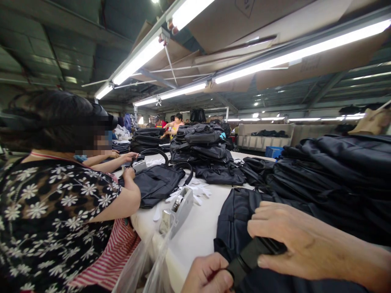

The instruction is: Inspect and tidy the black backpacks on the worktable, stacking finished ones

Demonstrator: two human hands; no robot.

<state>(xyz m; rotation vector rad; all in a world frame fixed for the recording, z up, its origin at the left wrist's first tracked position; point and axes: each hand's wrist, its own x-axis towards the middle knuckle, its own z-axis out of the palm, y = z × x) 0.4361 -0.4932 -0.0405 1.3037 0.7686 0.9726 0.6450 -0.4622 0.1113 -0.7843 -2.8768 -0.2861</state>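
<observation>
A black plastic buckle (246, 257) on a strap is held between my two hands. My left hand (209, 274), at the bottom of the view, pinches its lower left end between thumb and fingers. My right hand (293, 240) grips the upper right part, thumb below and fingers above. Beneath and behind them a black bag (233, 213) lies on the white table (201, 228); its lower part is hidden by my hands.
A grey tape dispenser (183, 207) with clear plastic below stands left of my hands, near white paper pieces (198, 191). Black bags are piled at right (336, 171) and mid-table (201, 150). On the left, a person (58, 199) handles another black bag (159, 181).
</observation>
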